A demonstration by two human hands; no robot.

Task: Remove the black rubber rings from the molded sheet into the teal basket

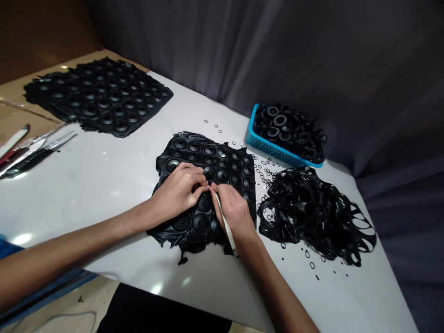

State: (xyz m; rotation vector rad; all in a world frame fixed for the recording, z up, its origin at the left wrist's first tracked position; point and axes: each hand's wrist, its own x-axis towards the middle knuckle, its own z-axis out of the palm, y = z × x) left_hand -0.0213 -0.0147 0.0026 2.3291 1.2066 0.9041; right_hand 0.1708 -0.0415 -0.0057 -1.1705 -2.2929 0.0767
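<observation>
While gripping a white tool (227, 229) with the right hand (235, 209), may press too strongly and tear the black sheet (200, 223) beneath the fingers. Pinching narrowly with the left hand (183, 188), cannot tell on what.

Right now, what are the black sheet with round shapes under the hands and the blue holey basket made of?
The black round-patterned sheet looks like glossy rubber, with thin, ragged edges. The blue rectangular basket is probably smooth plastic, with neat, regular holes.
</observation>
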